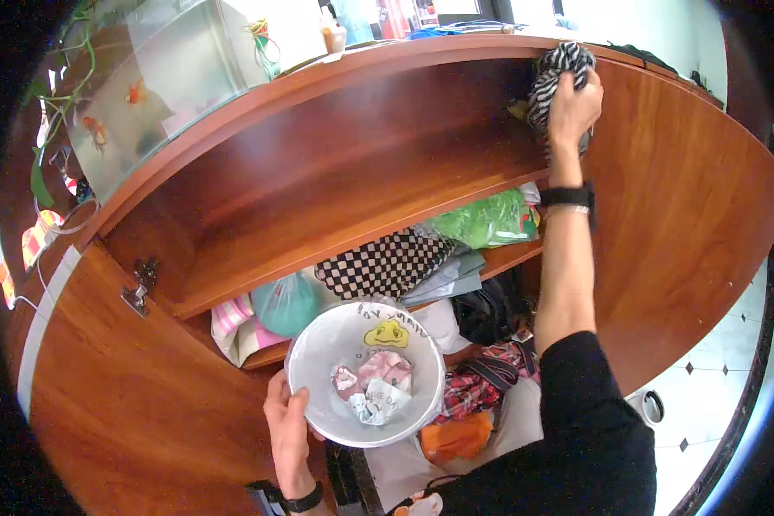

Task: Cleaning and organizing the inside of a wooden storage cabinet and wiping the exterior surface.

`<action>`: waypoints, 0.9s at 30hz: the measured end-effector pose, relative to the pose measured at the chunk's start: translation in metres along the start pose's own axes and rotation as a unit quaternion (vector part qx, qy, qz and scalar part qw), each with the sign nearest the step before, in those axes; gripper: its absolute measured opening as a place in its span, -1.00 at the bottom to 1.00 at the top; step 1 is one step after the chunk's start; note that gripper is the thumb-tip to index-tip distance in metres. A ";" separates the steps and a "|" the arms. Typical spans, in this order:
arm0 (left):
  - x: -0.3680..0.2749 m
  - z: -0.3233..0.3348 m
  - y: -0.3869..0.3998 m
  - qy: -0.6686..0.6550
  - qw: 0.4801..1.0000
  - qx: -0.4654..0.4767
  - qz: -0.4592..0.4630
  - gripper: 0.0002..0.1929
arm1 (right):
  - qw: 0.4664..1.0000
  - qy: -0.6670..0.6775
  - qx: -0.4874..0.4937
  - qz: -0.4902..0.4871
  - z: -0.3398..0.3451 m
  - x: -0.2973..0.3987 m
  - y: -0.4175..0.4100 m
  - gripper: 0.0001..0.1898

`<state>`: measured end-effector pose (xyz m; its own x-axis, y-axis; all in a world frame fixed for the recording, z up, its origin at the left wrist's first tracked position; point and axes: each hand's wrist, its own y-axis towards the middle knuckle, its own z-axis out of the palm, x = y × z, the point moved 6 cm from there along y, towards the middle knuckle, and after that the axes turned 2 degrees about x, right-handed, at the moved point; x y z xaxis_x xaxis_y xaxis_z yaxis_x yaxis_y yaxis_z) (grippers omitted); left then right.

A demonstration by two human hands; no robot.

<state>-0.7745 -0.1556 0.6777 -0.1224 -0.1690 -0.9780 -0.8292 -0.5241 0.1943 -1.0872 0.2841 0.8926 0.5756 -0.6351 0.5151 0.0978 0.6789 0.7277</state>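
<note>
My left hand (288, 422) grips a translucent white plastic bucket (319, 355) by its left side, with its thumb at the rim. A cartoon face and lettering mark the bucket's wall, and crumpled paper wrappers (384, 398) lie at its bottom. High on the right, my right hand (574, 109) is closed on a bunched black-and-white striped cloth (544, 80). The cloth is at the upper right end of a wooden cabinet's top shelf (361, 161), beside the open right door (677, 187). Part of the cloth is hidden behind my hand.
Below, the cabinet holds a checkered cloth (387, 263), a green plastic-wrapped bundle (484, 218), a teal bag (287, 304) and plaid fabric (477, 387). The left door (142, 400) hangs open on a metal hinge (138, 290). A fish tank (187, 58) stands on top, upper left.
</note>
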 end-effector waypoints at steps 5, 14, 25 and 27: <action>-0.003 0.005 0.003 0.002 1.000 0.004 0.011 -0.57 | 1.000 -0.013 0.008 0.006 0.025 0.000 -0.004 -0.62; 0.002 -0.001 0.000 -0.023 0.999 -0.002 -0.038 -0.51 | 0.976 0.119 0.099 -0.156 0.015 0.174 -0.118 -0.81; 0.000 -0.009 -0.019 -0.022 0.998 -0.043 0.028 -0.55 | 0.895 0.220 0.153 -0.357 0.008 0.312 -0.188 -0.87; 0.001 -0.014 -0.021 -0.025 0.998 -0.050 0.017 -0.55 | 0.878 0.206 0.164 -0.399 0.006 0.288 -0.173 -0.83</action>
<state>-0.7497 -0.1563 0.6732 -0.1800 -0.1473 -0.9726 -0.7652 -0.6003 0.2326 -0.9435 -0.0189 0.9178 0.6805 -0.6282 -0.3772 0.4038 -0.1080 0.9084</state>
